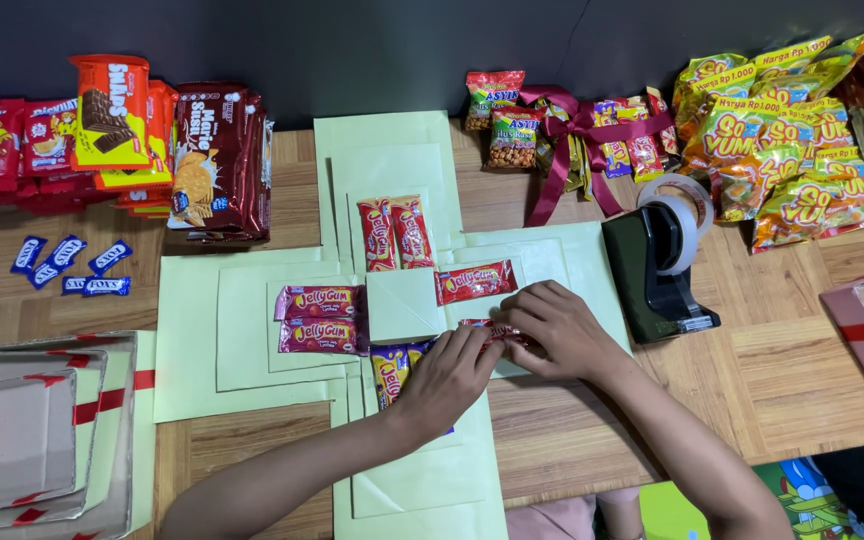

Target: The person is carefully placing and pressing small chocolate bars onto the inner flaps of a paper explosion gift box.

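Both hands press a red candy packet (487, 330) onto pale green card (392, 140).

Our left grip (449, 380) and right grip (557, 328) pinch its ends; we judge flat, square placement matters.

Both forearms were bare from the bottom edge of the view up to the wrists, with no sleeve showing on either. The left hand (447, 375) and the right hand (552, 328) wore no gloves, rings, watch or bracelet that could be seen. The fingernails looked short and plain. Below the right forearm, a strip of pink cloth showed.
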